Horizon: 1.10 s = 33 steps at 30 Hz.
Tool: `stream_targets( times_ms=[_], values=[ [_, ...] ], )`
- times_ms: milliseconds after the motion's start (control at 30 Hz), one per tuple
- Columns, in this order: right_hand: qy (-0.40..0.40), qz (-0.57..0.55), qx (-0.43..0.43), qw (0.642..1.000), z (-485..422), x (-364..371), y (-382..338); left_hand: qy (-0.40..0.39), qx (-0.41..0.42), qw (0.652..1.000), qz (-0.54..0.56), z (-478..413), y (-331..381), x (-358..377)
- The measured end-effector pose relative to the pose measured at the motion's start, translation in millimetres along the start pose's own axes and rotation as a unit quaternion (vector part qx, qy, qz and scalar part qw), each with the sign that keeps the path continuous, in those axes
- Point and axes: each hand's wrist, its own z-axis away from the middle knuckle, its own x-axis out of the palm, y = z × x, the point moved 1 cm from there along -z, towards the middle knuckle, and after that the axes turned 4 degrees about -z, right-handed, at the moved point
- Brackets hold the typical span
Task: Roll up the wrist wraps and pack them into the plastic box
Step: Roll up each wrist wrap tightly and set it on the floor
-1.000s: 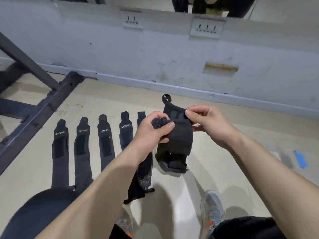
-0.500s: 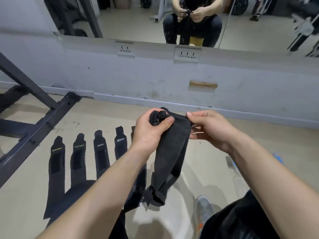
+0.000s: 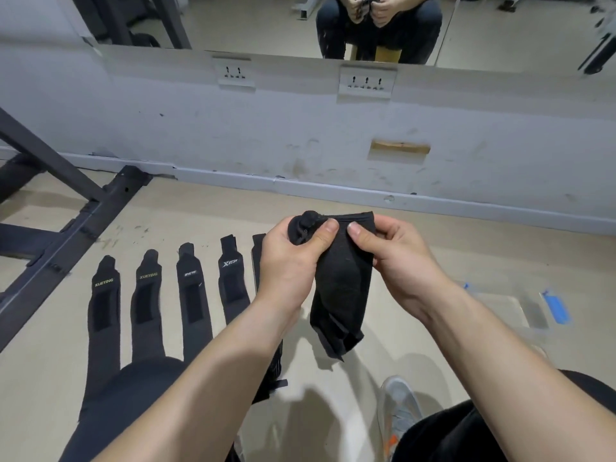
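Head view, left hand (image 3: 293, 261), right hand (image 3: 396, 261) gripping wrap (image 3: 343, 285), XUEYING wraps (image 3: 104, 301) beside

Wrist wrap (image 3: 343, 281) hangs, top rolled; plastic box (image 3: 513, 311) lies right

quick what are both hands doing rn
Left hand: closed, grips the rolled top end of the black wrist wrap.
Right hand: closed, pinches the same wrap's top edge.

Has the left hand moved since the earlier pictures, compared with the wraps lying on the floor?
No, hardly. The left hand still grips the held wrap just right of the top end of the fifth floor wrap.
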Motion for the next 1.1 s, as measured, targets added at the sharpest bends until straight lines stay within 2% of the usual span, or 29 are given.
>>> stream_targets(
  times_ms=[167, 367, 400, 467, 533, 600, 667, 767, 867, 1100],
  values=[
    [0.003, 0.05, -0.008, 0.999, -14, -9, -1, -0.003, 0.042, 0.992, -0.12, -18, 4, -13],
    [0.001, 0.08, -0.018, 0.997, -18, -14, -3, -0.005, -0.009, 0.976, -0.218, -28, 8, -26],
    [-0.002, 0.094, -0.013, 0.995, -18, -15, -3, 0.0, -0.002, 0.964, -0.266, -30, 5, -30],
    [-0.007, 0.13, 0.002, 0.991, -18, -18, -3, 0.013, 0.079, 0.934, -0.347, -28, 7, -36],
    [-0.022, 0.159, 0.019, 0.987, -18, -20, -4, -0.077, 0.167, 0.936, -0.3, -27, 11, -39],
    [-0.058, 0.181, 0.032, 0.981, -17, -20, -6, -0.197, 0.145, 0.939, -0.243, -23, 13, -36],
    [-0.09, 0.198, 0.034, 0.975, -16, -19, -7, -0.234, 0.106, 0.921, -0.292, -22, 7, -33],
    [-0.082, 0.22, 0.025, 0.972, -17, -19, -9, -0.222, 0.052, 0.919, -0.321, -22, 1, -31],
    [-0.042, 0.258, 0.015, 0.965, -18, -20, -7, -0.18, 0.051, 0.921, -0.341, -23, 3, -32],
    [-0.002, 0.285, 0.012, 0.958, -21, -20, -3, -0.093, -0.017, 0.974, -0.204, -27, 6, -35]
  ],
)
